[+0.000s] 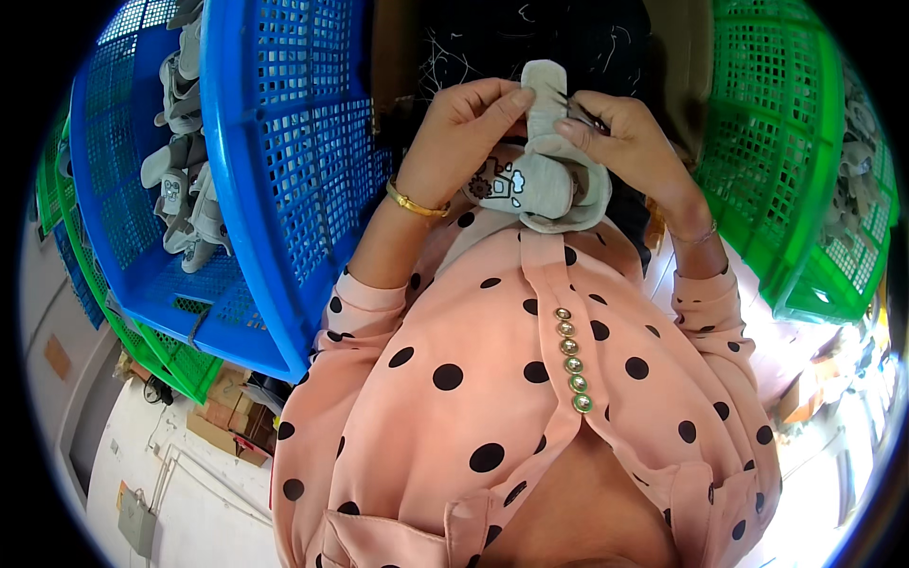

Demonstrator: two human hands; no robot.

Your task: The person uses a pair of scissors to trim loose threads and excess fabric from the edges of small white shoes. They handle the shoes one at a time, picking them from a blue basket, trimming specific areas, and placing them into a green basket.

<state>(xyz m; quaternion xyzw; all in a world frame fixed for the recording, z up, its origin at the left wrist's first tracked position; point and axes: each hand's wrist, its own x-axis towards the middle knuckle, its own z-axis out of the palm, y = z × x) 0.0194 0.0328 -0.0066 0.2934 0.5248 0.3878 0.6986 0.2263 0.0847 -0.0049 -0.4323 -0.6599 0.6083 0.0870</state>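
Observation:
A small light-grey fabric shoe upper point(543, 186) with a dark printed picture is held up in front of my body. My left hand point(464, 128), with a gold bangle at its wrist, pinches the edge of the long grey tongue point(544, 99) between thumb and fingers. My right hand point(625, 142) is closed from the other side, its thumb pressing on the upper near the base of that tongue. A slim dark tool point(595, 120) shows among the right fingers; its kind is mostly hidden. Thin dark tips lie against the tongue.
At my left stands a tall blue plastic crate point(284, 189), with several more grey shoe uppers point(189, 204) beyond its near wall. A green crate point(767, 142) on my right also holds grey pieces point(857, 166). Loose pale threads lie on the black cloth point(530, 33) ahead.

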